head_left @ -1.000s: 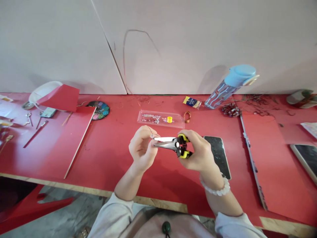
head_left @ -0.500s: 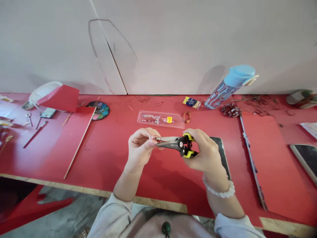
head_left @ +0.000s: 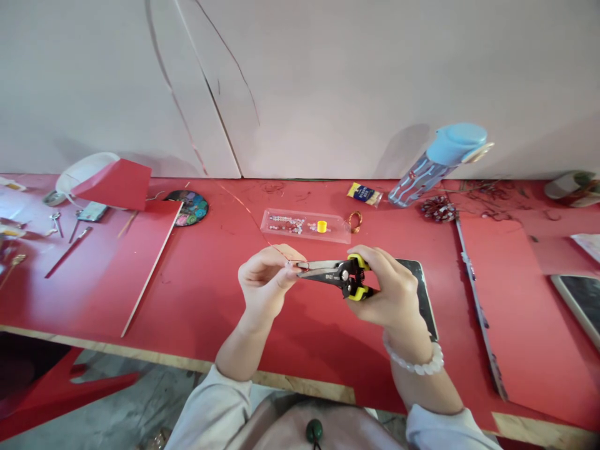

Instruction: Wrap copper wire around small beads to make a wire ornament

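Black pliers with yellow-edged handles (head_left: 345,275) point left, gripped by my right hand (head_left: 391,287), which wears a white bead bracelet. Thumb and fingers of my left hand (head_left: 265,281) pinch a thin reddish wire (head_left: 239,201) at the plier tips. From there the wire rises in a long loop past the table's back edge and in front of the wall. A small loop of it shows around the jaws near their tips. Beyond my hands lies a clear tray (head_left: 340,238) with small beads and a yellow cap (head_left: 322,227).
A blue-lidded bottle (head_left: 438,164), a small yellow-blue packet (head_left: 364,194) and a gold ring-shaped piece (head_left: 355,221) stand or lie behind. A dark phone (head_left: 419,290) is partly under my right hand. Red boards (head_left: 107,269) lie left and right, with tools at far left.
The wire's long loop has swung upward, its top now out of view. My left hand has shifted slightly left. The pliers stay in my right hand at nearly the same spot.
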Available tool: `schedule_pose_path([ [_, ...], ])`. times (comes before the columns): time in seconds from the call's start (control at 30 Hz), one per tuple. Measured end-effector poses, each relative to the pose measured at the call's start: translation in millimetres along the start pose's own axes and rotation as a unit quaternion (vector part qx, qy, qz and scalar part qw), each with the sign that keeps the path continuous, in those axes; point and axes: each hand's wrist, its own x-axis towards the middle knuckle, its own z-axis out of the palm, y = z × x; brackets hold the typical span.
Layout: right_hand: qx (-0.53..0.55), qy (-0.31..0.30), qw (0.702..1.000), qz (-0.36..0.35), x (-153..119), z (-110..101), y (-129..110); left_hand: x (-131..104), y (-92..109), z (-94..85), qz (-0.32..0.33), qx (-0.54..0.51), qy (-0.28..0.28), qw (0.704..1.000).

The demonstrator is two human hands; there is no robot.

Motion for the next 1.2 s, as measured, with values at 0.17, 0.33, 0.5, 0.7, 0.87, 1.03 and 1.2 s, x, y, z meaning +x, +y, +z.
schedule_pose_path([
  [0.17,0.004,0.000,1.000,-0.003,0.0,0.3,-0.6,-3.1,1.0,0.5,0.009,-0.006,0.002,1.000],
  [0.33,0.005,-0.004,1.000,-0.001,-0.8,0.7,0.4,-5.3,-0.9,-1.0,0.045,-0.015,-0.016,0.999],
  [0.5,0.006,-0.001,1.000,-0.001,-1.9,1.7,-0.4,-4.7,-2.2,-1.7,0.084,0.025,-0.017,0.996],
  [0.7,0.011,-0.005,1.000,0.005,-2.3,2.2,-2.2,-6.0,-3.9,-2.0,0.105,0.021,-0.028,0.994],
  [0.87,0.013,-0.009,1.000,0.002,-1.7,2.5,-0.6,-6.0,-4.5,-1.7,0.107,0.013,-0.035,0.994],
  [1.03,0.019,-0.003,1.000,-0.002,-1.4,3.1,-1.0,-5.5,-4.1,0.0,0.096,0.030,-0.020,0.995],
  [1.2,0.015,0.001,1.000,0.006,-1.8,3.2,-2.7,-7.0,-4.3,0.2,0.102,0.051,-0.008,0.993],
])
